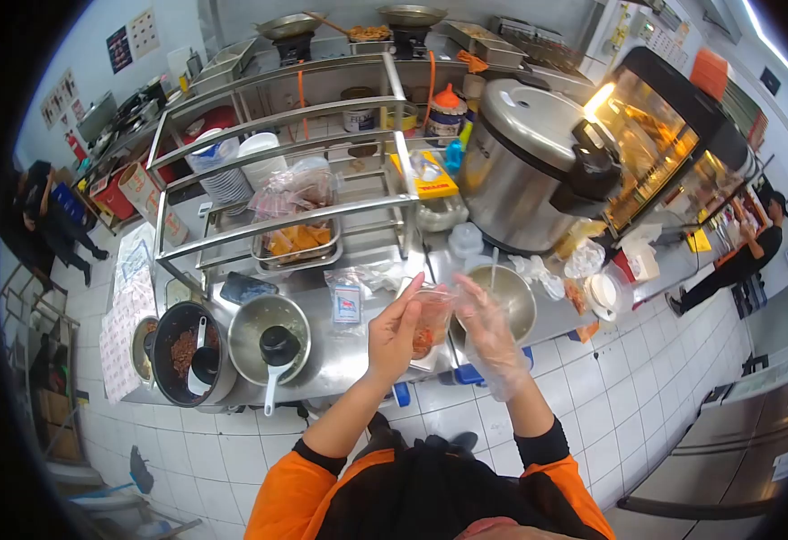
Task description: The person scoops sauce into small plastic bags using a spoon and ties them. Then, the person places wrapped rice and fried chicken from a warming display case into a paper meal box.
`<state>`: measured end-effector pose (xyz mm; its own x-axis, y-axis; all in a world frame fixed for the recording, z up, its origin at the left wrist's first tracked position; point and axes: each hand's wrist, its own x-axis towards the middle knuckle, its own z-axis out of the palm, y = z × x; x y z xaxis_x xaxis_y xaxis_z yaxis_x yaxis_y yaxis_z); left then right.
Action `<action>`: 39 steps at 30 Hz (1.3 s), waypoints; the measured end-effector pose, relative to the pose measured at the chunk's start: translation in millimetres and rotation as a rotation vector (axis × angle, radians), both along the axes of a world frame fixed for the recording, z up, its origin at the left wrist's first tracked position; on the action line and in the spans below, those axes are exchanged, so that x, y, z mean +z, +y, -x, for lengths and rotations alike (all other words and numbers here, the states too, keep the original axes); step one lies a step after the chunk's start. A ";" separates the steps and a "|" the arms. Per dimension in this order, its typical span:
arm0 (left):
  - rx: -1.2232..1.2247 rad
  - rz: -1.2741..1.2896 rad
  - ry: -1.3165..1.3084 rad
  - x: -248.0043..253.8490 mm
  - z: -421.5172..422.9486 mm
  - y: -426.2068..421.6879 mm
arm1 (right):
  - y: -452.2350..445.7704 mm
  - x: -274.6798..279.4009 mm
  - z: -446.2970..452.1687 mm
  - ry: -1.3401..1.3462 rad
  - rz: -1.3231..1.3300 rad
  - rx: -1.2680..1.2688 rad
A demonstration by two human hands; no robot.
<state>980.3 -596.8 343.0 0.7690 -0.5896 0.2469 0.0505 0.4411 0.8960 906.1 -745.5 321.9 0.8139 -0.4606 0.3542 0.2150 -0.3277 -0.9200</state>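
Note:
My left hand (395, 331) is bare and raised over the steel counter, its fingers around the left side of a clear plastic bag (432, 317) with reddish food inside. My right hand (490, 335) wears a clear plastic glove, its fingers extended and apart beside the bag's right edge. Behind the gloved hand sits a steel bowl (518, 310) with a utensil handle standing in it. Left of my bare hand lies a small blue and white packet (347, 304). Farther left are a steel bowl (254, 360) with a black ladle and a black pot (171, 346) of brown food.
A metal rack (277, 227) stands behind the counter with plates and trays. At the right are a large cooker (524, 162) and a lit display case (650, 135). A person (743, 247) stands at the far right, another (47, 211) at the far left.

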 end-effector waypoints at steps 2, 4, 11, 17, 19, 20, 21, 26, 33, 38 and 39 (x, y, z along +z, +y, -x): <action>-0.119 0.014 0.018 10.8 21.5 -19.0 | -11.4 27.6 33.5 -0.007 0.070 -0.045; -0.175 -0.015 -0.015 24.5 46.8 -39.2 | -21.5 67.9 68.5 -0.056 0.374 -0.208; -0.452 -0.088 -0.110 33.5 175.3 -138.6 | -106.1 76.0 250.7 -0.201 0.645 -0.489; -0.731 -0.154 -0.312 -14.5 291.6 -214.7 | -153.1 36.5 405.1 0.074 0.596 -0.528; -0.813 -0.195 -0.403 -14.8 318.8 -232.1 | -158.0 30.6 437.1 0.140 0.600 -0.520; -0.853 -0.213 -0.445 -15.3 330.6 -241.1 | -163.5 20.8 448.9 0.144 0.499 -0.530; -0.842 -0.158 -0.523 -21.2 338.7 -251.5 | -171.8 14.3 458.8 0.126 0.487 -0.523; -0.838 -0.098 -0.743 -34.4 352.2 -299.4 | -213.3 17.9 466.8 0.183 0.469 -0.471; -0.856 -0.170 -0.716 -69.2 307.4 -380.4 | -316.0 -15.3 434.0 0.270 0.505 -0.283; -0.894 -0.136 -0.622 -72.8 273.6 -463.9 | -408.7 -23.4 419.2 0.406 0.154 -0.038; -0.882 -0.132 -0.618 -67.6 268.7 -481.3 | -426.8 -26.3 416.2 0.447 0.202 -0.037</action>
